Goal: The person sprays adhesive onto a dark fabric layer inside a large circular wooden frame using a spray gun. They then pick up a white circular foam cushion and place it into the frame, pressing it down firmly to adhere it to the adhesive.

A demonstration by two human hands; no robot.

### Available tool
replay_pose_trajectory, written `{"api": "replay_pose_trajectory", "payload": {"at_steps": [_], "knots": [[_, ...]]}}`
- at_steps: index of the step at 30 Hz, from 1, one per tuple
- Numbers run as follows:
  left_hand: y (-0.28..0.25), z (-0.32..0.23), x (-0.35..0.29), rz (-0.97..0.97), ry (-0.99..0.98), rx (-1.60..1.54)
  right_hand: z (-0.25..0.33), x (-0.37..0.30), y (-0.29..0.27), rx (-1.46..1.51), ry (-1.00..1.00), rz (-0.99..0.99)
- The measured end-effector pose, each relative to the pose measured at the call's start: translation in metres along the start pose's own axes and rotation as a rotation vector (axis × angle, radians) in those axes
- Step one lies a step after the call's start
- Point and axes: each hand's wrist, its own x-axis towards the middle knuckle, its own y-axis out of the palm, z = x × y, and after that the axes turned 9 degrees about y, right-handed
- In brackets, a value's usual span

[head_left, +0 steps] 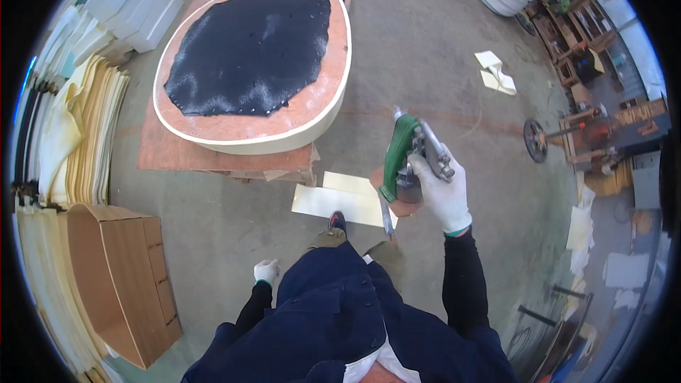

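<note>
My right hand (441, 191), in a white glove, is raised ahead of me on the right, its fingers wrapped round a grey metal hand tool (430, 150) with a curved green part along its left side. A brown rounded piece shows beneath the tool; whether it belongs to it I cannot tell. Low at my left side hangs my left hand (267, 271), also gloved in white. Its fingers are curled in, and nothing shows in them. Ahead to the left lies a large oval cream-edged pad (333, 110) with a black cloth (252, 50) on its reddish wooden face.
A reddish wooden stand (170, 149) bears the pad. Cream sheets (340, 198) lie on the floor by my foot, more (496, 74) farther right. An open cardboard box (131, 262) and stacked foam sheets (99, 135) stand left. A wheeled rack (574, 135) and shelves line the right.
</note>
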Motion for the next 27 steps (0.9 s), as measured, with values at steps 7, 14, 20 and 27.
{"api": "replay_pose_trajectory", "payload": {"at_steps": [7, 14, 20, 27], "knots": [[0.046, -0.032, 0.011, -0.177, -0.053, -0.225, 0.025, 0.070, -0.037, -0.066, -0.046, 0.186], [0.128, -0.032, -0.021, -0.404, -0.156, -0.418, 0.008, 0.167, -0.064, -0.112, -0.185, 0.583], [0.289, -0.085, -0.089, -0.737, -0.188, -0.625, -0.010, 0.280, -0.115, -0.146, -0.248, 0.741], [0.564, -0.151, -0.240, -0.580, 0.047, 0.606, -0.007, 0.379, -0.179, -0.111, -0.315, 0.993]]}}
